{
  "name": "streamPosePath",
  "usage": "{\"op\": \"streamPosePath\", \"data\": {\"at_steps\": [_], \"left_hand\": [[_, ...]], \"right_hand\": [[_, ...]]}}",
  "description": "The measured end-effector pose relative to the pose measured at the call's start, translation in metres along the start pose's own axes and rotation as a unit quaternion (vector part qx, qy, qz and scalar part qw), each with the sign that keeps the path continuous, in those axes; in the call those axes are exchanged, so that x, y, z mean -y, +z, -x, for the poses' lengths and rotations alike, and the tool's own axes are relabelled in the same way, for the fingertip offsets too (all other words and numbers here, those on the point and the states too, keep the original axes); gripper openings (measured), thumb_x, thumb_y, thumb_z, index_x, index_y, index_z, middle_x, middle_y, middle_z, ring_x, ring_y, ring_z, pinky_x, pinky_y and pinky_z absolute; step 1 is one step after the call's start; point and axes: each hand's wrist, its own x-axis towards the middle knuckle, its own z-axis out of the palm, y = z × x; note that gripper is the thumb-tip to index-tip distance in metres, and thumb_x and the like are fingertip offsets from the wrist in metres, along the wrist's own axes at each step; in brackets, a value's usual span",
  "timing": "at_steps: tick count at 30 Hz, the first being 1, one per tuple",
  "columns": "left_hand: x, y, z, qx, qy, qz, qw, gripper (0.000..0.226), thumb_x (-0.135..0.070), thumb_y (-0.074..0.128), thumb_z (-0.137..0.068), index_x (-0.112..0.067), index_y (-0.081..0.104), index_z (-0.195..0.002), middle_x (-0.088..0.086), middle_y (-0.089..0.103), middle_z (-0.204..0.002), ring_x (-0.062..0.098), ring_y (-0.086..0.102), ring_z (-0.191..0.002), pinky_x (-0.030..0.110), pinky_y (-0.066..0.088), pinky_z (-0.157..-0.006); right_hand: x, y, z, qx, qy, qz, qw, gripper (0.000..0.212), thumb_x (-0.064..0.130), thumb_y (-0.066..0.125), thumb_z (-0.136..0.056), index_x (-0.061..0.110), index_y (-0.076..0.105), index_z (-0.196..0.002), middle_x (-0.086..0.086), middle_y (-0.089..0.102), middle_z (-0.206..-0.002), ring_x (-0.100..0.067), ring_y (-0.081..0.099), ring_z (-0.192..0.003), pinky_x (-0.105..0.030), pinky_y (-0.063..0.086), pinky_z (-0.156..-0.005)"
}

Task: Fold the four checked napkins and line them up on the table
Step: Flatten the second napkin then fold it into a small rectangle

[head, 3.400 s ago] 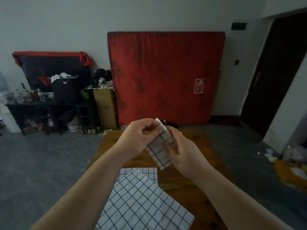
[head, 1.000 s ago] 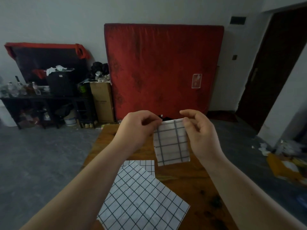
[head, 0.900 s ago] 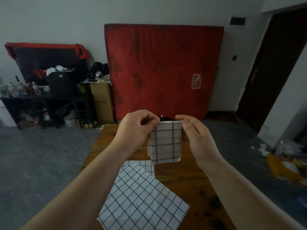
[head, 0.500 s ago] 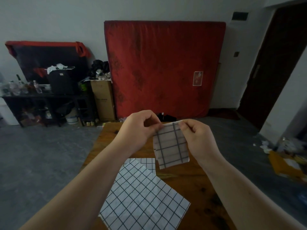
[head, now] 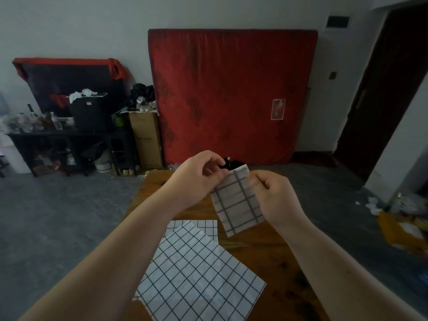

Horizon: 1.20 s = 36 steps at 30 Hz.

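While both hands pinch it, the folded napkin (head: 238, 202) hangs over the wooden table (head: 266, 246), a thin white rectangle gridded with dark lines. The left hand (head: 196, 179) grips its 11 o'clock corner and the right hand (head: 275, 200) its 2 o'clock edge. Unfolded napkins (head: 196, 274) (creased, overlapping) lie flat at 7 o'clock.

A brown wooden table (head: 259, 249) with dark stains spreads beneath the fingers (head: 256, 181). Nearer the person than the fingertips and somewhat to their left, a large unfolded checked napkin (head: 196, 276) lies flat and askew. It overlaps a second checked napkin (head: 207, 225), of which only the far edge shows.
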Motion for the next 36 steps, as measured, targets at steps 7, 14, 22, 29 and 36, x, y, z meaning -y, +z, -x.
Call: {"op": "streamPosePath", "data": {"at_steps": [7, 14, 22, 29, 36], "left_hand": [[-0.025, 0.008, -0.012, 0.016, 0.024, 0.001, 1.0, 0.008, -0.039, 0.069, -0.094, -0.035, 0.075, -0.094, -0.016, 0.071, -0.09, 0.001, 0.065, -0.087, 0.018, 0.051, -0.073], [-0.021, 0.007, -0.015, -0.07, -0.028, 0.033, 0.997, 0.013, -0.037, 0.064, -0.097, -0.031, 0.073, -0.09, -0.014, 0.069, -0.09, 0.003, 0.062, -0.087, 0.023, 0.05, -0.071], [-0.016, -0.01, -0.013, -0.097, -0.046, 0.012, 0.994, 0.013, -0.034, 0.061, -0.099, -0.032, 0.072, -0.092, -0.017, 0.067, -0.091, 0.003, 0.061, -0.088, 0.02, 0.046, -0.068], [-0.023, 0.009, -0.006, -0.022, -0.025, 0.016, 0.999, 0.015, -0.028, 0.063, -0.098, -0.035, 0.072, -0.088, -0.016, 0.07, -0.091, 0.002, 0.062, -0.088, 0.022, 0.049, -0.073], [-0.015, 0.005, 0.0, -0.037, -0.02, 0.024, 0.999, 0.019, -0.029, 0.064, -0.098, -0.038, 0.07, -0.083, -0.02, 0.068, -0.083, -0.002, 0.061, -0.082, 0.017, 0.044, -0.067]], "right_hand": [[0.005, -0.004, -0.002, 0.024, -0.052, 0.034, 0.998, 0.027, 0.032, 0.051, -0.107, 0.023, 0.072, -0.093, 0.008, 0.069, -0.079, 0.0, 0.063, -0.078, -0.018, 0.052, -0.062], [-0.004, -0.011, 0.001, 0.029, -0.042, 0.07, 0.996, 0.021, 0.031, 0.05, -0.106, 0.032, 0.066, -0.093, 0.009, 0.068, -0.081, -0.011, 0.066, -0.077, -0.028, 0.056, -0.066], [-0.015, -0.014, 0.006, 0.066, -0.041, 0.076, 0.994, 0.021, 0.032, 0.051, -0.104, 0.035, 0.066, -0.09, 0.017, 0.07, -0.082, -0.021, 0.068, -0.071, -0.05, 0.06, -0.069], [0.008, -0.007, -0.006, 0.093, -0.027, -0.001, 0.995, 0.03, 0.039, 0.045, -0.106, 0.025, 0.068, -0.093, 0.008, 0.068, -0.081, -0.001, 0.063, -0.075, -0.016, 0.052, -0.063], [0.007, 0.001, -0.002, 0.112, -0.007, 0.008, 0.994, 0.036, 0.039, 0.047, -0.106, 0.012, 0.067, -0.093, -0.008, 0.07, -0.088, -0.025, 0.065, -0.082, -0.038, 0.057, -0.071]]}}
